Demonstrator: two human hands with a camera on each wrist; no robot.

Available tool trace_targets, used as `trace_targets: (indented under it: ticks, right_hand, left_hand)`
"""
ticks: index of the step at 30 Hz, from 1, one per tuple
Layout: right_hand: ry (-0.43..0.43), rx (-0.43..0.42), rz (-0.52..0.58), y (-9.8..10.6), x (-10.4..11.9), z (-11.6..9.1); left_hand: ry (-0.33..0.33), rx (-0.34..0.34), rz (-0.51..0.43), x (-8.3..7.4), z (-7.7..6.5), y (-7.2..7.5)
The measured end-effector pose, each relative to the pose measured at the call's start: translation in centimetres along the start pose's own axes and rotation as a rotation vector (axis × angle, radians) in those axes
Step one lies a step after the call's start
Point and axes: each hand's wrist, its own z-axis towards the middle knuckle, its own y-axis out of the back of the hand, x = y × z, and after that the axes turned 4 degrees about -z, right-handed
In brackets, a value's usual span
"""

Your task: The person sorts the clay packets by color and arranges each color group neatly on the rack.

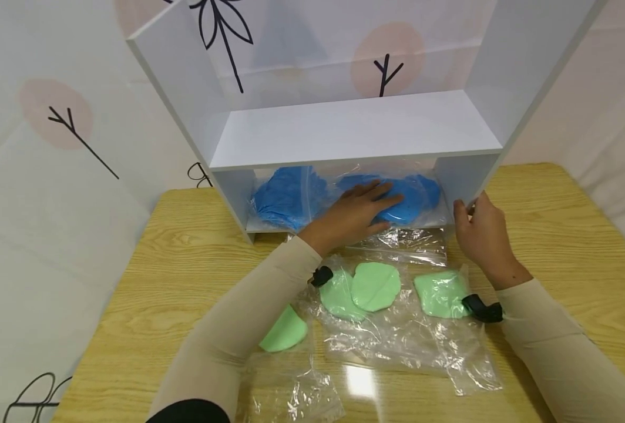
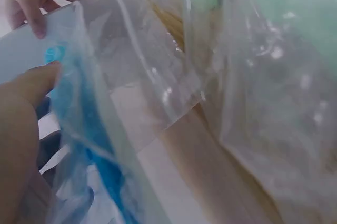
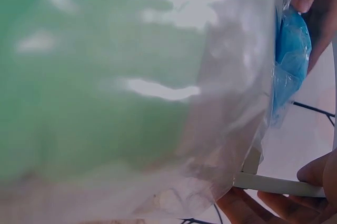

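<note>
Just right of centre in the head view, the left hand lies over the right-hand blue bag, its fingers spread rather than curled; it rests on the plastic without clasping it, probably because a broad touch settles something so soft better than a pinch. That bag and its neighbour, the left-hand blue bag, sit side by side within the low compartment of a white shelf unit, under the shelf board at the middle of the frame; the snug height likely helps hold such floppy packets together. Further right, the right hand grips the front edge of the unit's side panel; the right wrist view's lower right corner shows the thumb on one face and fingers on the other. That hold presumably steadies the frame against the pressure of the other arm. Below the compartment, around the lower middle of the frame, flattened green pieces lie in clear bags on the wooden table, two of them overlapping; lying flat there, they seem set apart from the blue bags, though within easy reach. Another clear bag lies along the compartment's front edge, its contents, if any, not readable. Patterned cloth fills the left edge, perhaps hung as a plain backdrop.
</note>
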Motion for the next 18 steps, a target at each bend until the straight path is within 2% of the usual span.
trace_targets:
  ticks: [5,12,14,18]
  right_hand:
    - [0.001,0.0,0.001,0.1,0.1,0.0]
    - [0.008,0.001,-0.006,0.1,0.2,0.0]
    - [0.009,0.004,-0.008,0.1,0.2,0.0]
    - [0.007,0.013,-0.009,0.3,0.2,0.0]
  left_hand:
    - [-0.057,-0.131,-0.02,0.1,-1.5,0.6]
    - [-0.088,-0.248,-0.297,0.8,-5.9,1.8]
    - [-0.113,-0.316,-0.334,1.2,-7.1,2.0]
    - [-0.159,-0.496,-0.337,2.1,-9.7,2.4]
